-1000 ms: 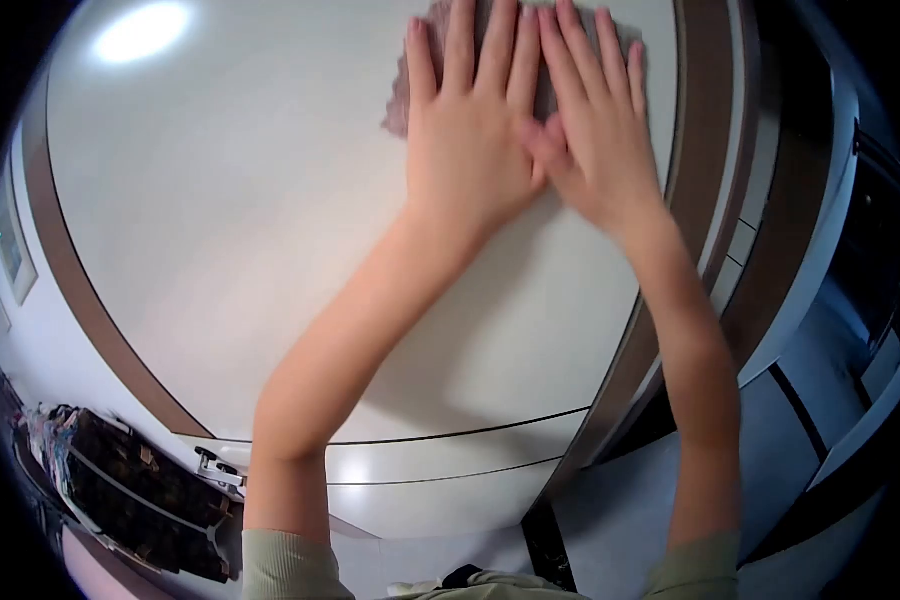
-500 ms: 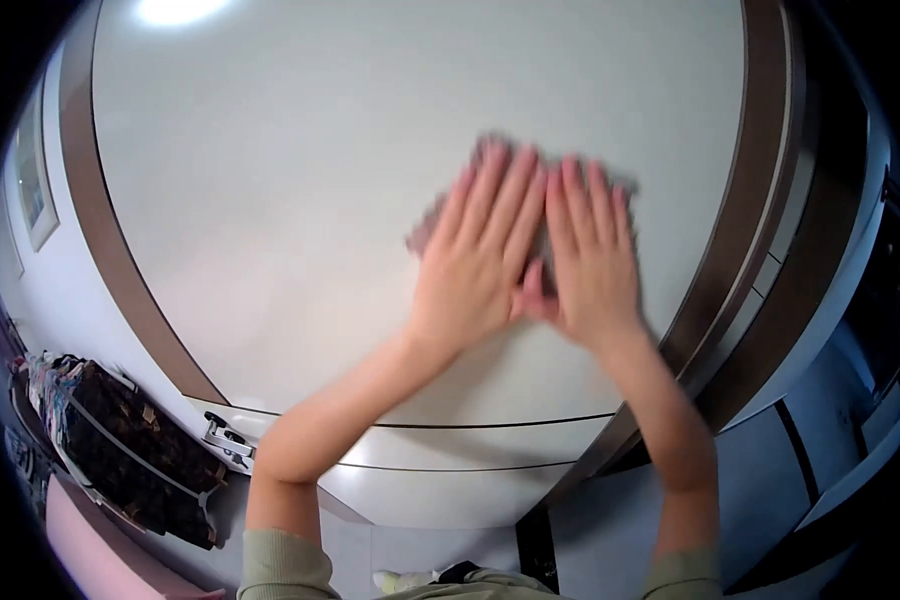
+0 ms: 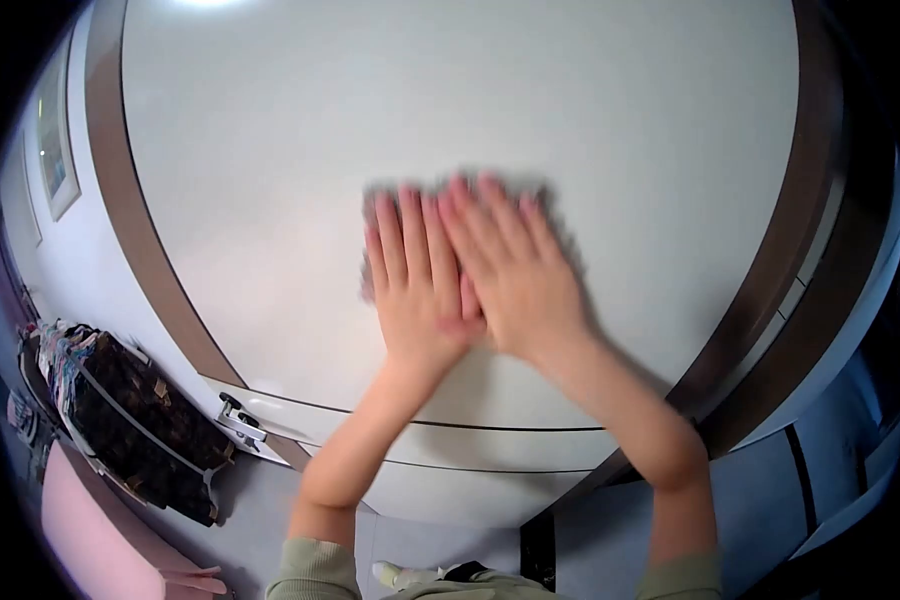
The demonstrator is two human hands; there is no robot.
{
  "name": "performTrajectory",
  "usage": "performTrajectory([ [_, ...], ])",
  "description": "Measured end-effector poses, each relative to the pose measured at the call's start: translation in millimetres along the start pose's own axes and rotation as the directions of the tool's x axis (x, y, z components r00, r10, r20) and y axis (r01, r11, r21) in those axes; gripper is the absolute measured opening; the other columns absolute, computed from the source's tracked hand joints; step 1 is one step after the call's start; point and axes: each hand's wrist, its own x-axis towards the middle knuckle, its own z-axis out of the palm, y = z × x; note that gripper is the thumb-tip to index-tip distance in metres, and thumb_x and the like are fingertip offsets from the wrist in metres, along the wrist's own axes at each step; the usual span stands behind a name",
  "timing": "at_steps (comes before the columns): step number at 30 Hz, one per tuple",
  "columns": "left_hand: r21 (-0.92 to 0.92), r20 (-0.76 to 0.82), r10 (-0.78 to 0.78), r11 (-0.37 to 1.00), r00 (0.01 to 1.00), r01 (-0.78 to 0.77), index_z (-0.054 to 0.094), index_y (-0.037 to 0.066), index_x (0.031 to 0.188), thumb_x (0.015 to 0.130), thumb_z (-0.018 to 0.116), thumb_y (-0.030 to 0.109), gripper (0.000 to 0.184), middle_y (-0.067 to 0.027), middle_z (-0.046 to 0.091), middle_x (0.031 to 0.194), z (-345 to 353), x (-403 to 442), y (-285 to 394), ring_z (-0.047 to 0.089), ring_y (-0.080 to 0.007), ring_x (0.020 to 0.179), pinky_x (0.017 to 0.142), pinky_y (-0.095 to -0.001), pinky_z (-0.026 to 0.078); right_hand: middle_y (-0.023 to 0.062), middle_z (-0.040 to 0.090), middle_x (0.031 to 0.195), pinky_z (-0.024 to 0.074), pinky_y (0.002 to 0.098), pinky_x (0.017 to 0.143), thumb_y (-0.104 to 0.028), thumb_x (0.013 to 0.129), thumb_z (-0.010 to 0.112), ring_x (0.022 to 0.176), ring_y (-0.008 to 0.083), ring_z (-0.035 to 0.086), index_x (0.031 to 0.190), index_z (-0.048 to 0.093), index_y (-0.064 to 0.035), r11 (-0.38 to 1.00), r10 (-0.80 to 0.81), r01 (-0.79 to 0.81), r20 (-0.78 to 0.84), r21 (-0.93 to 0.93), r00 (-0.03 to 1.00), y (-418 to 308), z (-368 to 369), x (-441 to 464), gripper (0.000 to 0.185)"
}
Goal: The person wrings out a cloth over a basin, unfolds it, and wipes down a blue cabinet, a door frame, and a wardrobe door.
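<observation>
A white door panel with brown edging fills most of the view. My left hand lies flat against it, fingers stretched upward, pressing a thin grey-brown cloth to the surface. Right beside it, my right hand is flat on the same cloth, its fingers stretched up and leaning left. The hands touch around the thumbs and index fingers. Only the ragged edges of the cloth show past the fingers, blurred by motion; most of it is hidden under both hands.
At lower left a door handle sticks out near dark patterned clothes on a rack. A pink panel stands below them. A framed picture hangs at left. Grey floor shows underneath.
Both hands have slid left and slightly down across the panel with the cloth under them. The right hand now tilts left. The view has shifted a little, too.
</observation>
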Motion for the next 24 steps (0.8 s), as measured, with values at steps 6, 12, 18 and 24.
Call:
performTrajectory([
  [6,-0.046,0.130,0.014,0.999,0.991,-0.008,0.022,-0.009,0.134,0.088,0.035,0.028,0.061,-0.0311,0.018,0.139,6,-89,-2,0.014,-0.0495,0.129,0.104,-0.0569,0.014,0.0066,0.024,0.144,0.0080,0.0415,0.109,-0.065,0.079,0.033,0.134,0.0241,0.018,0.137,0.030,-0.0087,0.997,-0.050,0.050,0.002,0.056,0.999,-50,30,-58,0.081],
  [12,-0.043,0.039,0.130,0.991,0.991,-0.128,0.028,-0.007,0.132,0.086,0.039,0.027,0.059,-0.0266,0.026,0.138,-21,21,-39,0.021,-0.0443,0.129,0.106,-0.0507,0.017,0.0066,0.022,0.145,0.0093,0.0397,0.109,-0.062,0.078,0.038,0.135,0.0220,0.016,0.138,0.027,-0.0064,0.990,0.048,-0.037,-0.080,0.133,0.996,-13,-6,29,0.083],
  [18,0.031,-0.243,0.250,0.968,0.937,-0.250,0.029,0.000,0.134,0.087,0.039,0.025,0.055,-0.0192,0.029,0.139,-40,131,-95,0.023,-0.0367,0.130,0.107,-0.0449,0.018,0.0205,0.022,0.141,0.0050,0.0397,0.111,-0.066,0.083,0.003,0.134,0.0289,0.013,0.135,0.020,0.0066,0.991,0.077,-0.102,-0.246,-0.091,0.966,5,-42,144,0.091],
  [24,0.032,-0.085,0.133,0.991,0.987,-0.131,0.027,-0.004,0.134,0.086,0.039,0.026,0.057,-0.0213,0.026,0.140,-44,76,-133,0.020,-0.0403,0.130,0.106,-0.0477,0.016,0.0075,0.028,0.142,0.0106,0.0388,0.109,-0.058,0.075,0.047,0.133,0.0232,0.020,0.135,0.031,-0.0042,0.992,0.061,-0.032,-0.243,0.121,0.968,-48,-13,136,0.082],
])
